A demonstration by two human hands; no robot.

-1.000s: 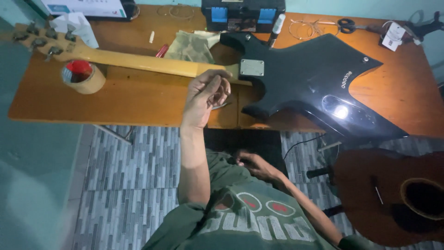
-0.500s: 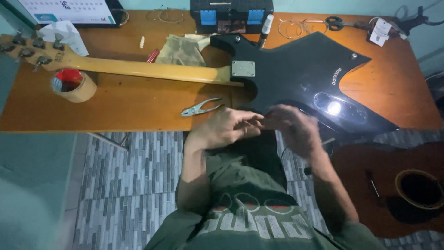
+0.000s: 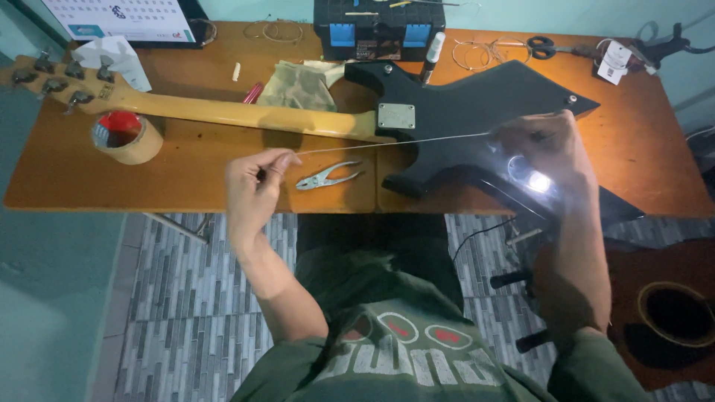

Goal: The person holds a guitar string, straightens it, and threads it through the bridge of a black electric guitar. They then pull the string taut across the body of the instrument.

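the left hand (image 3: pixel 255 187) pinches one end of a thin guitar string (image 3: pixel 387 143) and the right hand (image 3: pixel 542 146) grips the other, stretching it taut above the wooden table (image 3: pixel 186 175). under the string lie pliers (image 3: pixel 328 177) and the black electric guitar (image 3: pixel 477 119), face down.

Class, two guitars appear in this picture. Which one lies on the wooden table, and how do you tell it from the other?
The black electric guitar with the pale neck lies on the table. The brown acoustic guitar with a round soundhole stands off the table, lower right.
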